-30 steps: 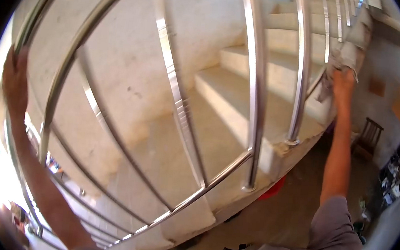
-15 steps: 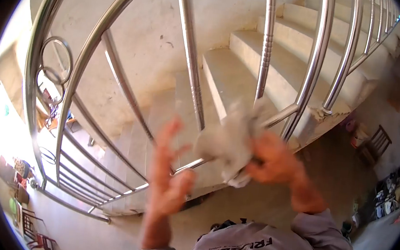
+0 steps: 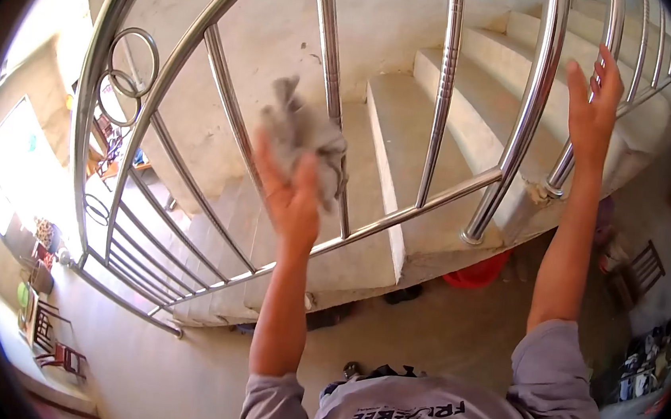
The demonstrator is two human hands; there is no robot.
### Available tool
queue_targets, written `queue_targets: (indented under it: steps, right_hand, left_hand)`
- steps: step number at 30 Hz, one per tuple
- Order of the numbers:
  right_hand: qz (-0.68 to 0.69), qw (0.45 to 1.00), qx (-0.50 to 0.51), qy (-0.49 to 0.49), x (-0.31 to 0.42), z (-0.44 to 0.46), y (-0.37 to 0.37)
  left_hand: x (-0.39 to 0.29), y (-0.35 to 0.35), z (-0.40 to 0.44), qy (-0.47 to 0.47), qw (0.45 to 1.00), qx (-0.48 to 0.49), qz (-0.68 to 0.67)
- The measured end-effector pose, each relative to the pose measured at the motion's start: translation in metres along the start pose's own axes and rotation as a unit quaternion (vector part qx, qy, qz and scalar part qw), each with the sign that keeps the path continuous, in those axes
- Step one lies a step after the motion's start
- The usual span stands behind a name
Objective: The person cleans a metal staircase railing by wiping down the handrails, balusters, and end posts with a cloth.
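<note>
A grey, crumpled cloth (image 3: 321, 148), blurred by motion, is at my left hand (image 3: 294, 206). The fingers and thumb show on the near side of the cloth, close to a thin steel baluster (image 3: 329, 49). My right hand (image 3: 597, 113) is raised on the right at a thicker steel post (image 3: 613, 26). Its thumb stands apart and its fingers stretch upward along the post. The palm hides part of that post, so I cannot tell how firmly it touches.
Beyond the curved steel railing (image 3: 422, 217) rise concrete steps (image 3: 471, 118). Under the stairs sits a red basin (image 3: 478, 271). A wooden chair (image 3: 641, 268) and several shoes (image 3: 645, 368) are at the right; more chairs (image 3: 59, 357) stand at the lower left.
The cloth was at my right hand and is now at my left hand, farther left and higher. My right hand has moved up and right to the post.
</note>
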State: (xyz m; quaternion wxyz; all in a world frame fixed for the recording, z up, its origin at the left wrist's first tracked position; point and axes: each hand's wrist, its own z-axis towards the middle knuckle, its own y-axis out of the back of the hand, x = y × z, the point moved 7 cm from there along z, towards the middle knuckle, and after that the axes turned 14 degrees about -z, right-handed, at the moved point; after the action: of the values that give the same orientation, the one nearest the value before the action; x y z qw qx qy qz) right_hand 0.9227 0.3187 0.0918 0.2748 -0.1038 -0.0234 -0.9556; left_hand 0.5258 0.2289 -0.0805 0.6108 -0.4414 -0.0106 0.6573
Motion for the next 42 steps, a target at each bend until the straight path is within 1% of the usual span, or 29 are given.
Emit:
queue_targets:
  steps: [1, 2, 3, 5, 7, 8, 10, 12, 14, 16, 17, 18, 19, 20, 21, 22, 23, 24, 25, 26, 27, 28, 29, 31, 35, 37, 38, 39, 42]
  right_hand:
    - [0.005, 1.000, 0.003, -0.002, -0.011, 0.003, -0.010]
    - [0.055, 0.996, 0.040, -0.049, -0.027, 0.000, -0.030]
    - [0.105, 0.987, 0.078, -0.095, -0.042, -0.006, -0.053]
    - [0.132, 0.988, 0.038, -0.069, -0.045, -0.017, -0.065]
    - [0.341, 0.892, 0.223, -0.195, -0.028, -0.045, -0.088]
    - [0.355, 0.897, 0.162, -0.208, -0.018, -0.044, -0.087]
    - [0.389, 0.884, 0.174, -0.190, -0.024, -0.045, -0.096]
    - [0.393, 0.882, 0.174, -0.192, -0.027, -0.047, -0.097]
    - [0.389, 0.874, 0.178, -0.229, -0.028, -0.049, -0.097]
    - [0.351, 0.894, 0.178, -0.215, -0.050, -0.054, -0.101]
    - [0.316, 0.911, 0.174, -0.199, -0.058, -0.058, -0.105]
    - [0.204, 0.952, 0.159, -0.162, -0.034, -0.068, -0.085]
    - [0.092, 0.979, 0.137, -0.122, -0.006, -0.083, -0.056]
    - [0.104, 0.981, 0.113, -0.115, 0.012, -0.109, -0.039]
    - [0.087, 0.991, 0.093, -0.044, 0.046, -0.142, -0.016]
    - [0.171, 0.971, 0.160, -0.050, 0.070, -0.189, -0.008]
    - [0.265, 0.920, 0.274, -0.094, 0.112, -0.247, -0.011]
    - [0.282, 0.871, 0.402, 0.003, 0.161, -0.308, -0.012]
    - [0.288, 0.799, 0.519, 0.097, 0.210, -0.364, -0.001]
    - [0.376, 0.565, 0.726, -0.109, 0.259, -0.422, 0.014]
    - [0.463, 0.582, 0.666, -0.051, 0.300, -0.462, 0.030]
    - [0.443, 0.619, 0.647, 0.030, 0.334, -0.480, 0.047]
    - [0.417, 0.652, 0.624, 0.109, 0.366, -0.493, 0.059]
    - [0.411, 0.644, 0.638, 0.099, 0.409, -0.512, 0.055]
    - [0.378, 0.607, 0.697, 0.056, 0.455, -0.528, 0.022]
    - [0.375, 0.661, 0.648, -0.047, 0.481, -0.472, 0.006]
    - [0.374, 0.734, 0.565, -0.045, 0.490, -0.442, -0.006]
    - [0.369, 0.799, 0.474, -0.039, 0.494, -0.410, -0.018]
    - [0.389, 0.873, 0.292, -0.013, 0.516, -0.295, -0.045]
  left_hand:
    - [0.016, -0.016, 0.004, -0.051, 0.992, 0.034, 0.109]
    - [0.033, -0.028, 0.002, -0.101, 0.969, 0.068, 0.217]
    - [0.038, -0.025, -0.005, -0.094, 0.967, 0.069, 0.227]
    - [0.051, -0.012, -0.025, -0.093, 0.963, 0.065, 0.246]
    - [0.063, 0.004, -0.055, -0.152, 0.926, 0.073, 0.339]
    - [0.065, 0.016, -0.072, -0.154, 0.922, 0.063, 0.349]
    - [0.073, 0.040, -0.106, -0.078, 0.904, 0.088, 0.410]
    - [0.069, 0.061, -0.153, -0.102, 0.832, 0.208, 0.504]
    - [0.063, 0.094, -0.212, 0.044, 0.865, 0.224, 0.447]
    - [0.070, 0.147, -0.269, 0.236, 0.888, 0.154, 0.363]
    - [0.066, 0.172, -0.293, 0.355, 0.880, 0.089, 0.302]
    - [0.060, 0.198, -0.315, 0.309, 0.910, 0.040, 0.272]
    - [0.043, 0.207, -0.319, 0.300, 0.914, 0.026, 0.272]
    - [0.023, 0.222, -0.329, 0.364, 0.896, -0.064, 0.244]
    - [0.011, 0.236, -0.342, 0.425, 0.867, -0.154, 0.210]
    - [0.007, 0.247, -0.344, 0.418, 0.869, -0.167, 0.206]
    - [0.004, 0.259, -0.344, 0.389, 0.890, -0.204, 0.123]
    - [-0.003, 0.271, -0.344, 0.358, 0.902, -0.237, 0.040]
    - [-0.013, 0.277, -0.340, 0.355, 0.902, -0.243, 0.042]
    - [-0.022, 0.279, -0.329, 0.348, 0.900, -0.261, 0.016]
    - [-0.029, 0.285, -0.322, 0.340, 0.899, -0.276, -0.010]
    - [-0.029, 0.294, -0.326, 0.376, 0.879, -0.287, -0.068]
    - [-0.042, 0.289, -0.314, 0.379, 0.888, -0.213, -0.152]
    - [-0.058, 0.305, -0.310, 0.400, 0.868, -0.189, -0.225]
    - [-0.139, 0.348, -0.292, 0.458, 0.849, -0.162, -0.207]
    - [-0.181, 0.382, -0.282, 0.389, 0.915, -0.061, -0.084]
    - [-0.204, 0.392, -0.274, 0.371, 0.927, -0.050, -0.016]
    - [-0.221, 0.401, -0.271, 0.373, 0.927, -0.042, -0.017]
    - [-0.243, 0.446, -0.281, 0.385, 0.918, -0.076, 0.057]
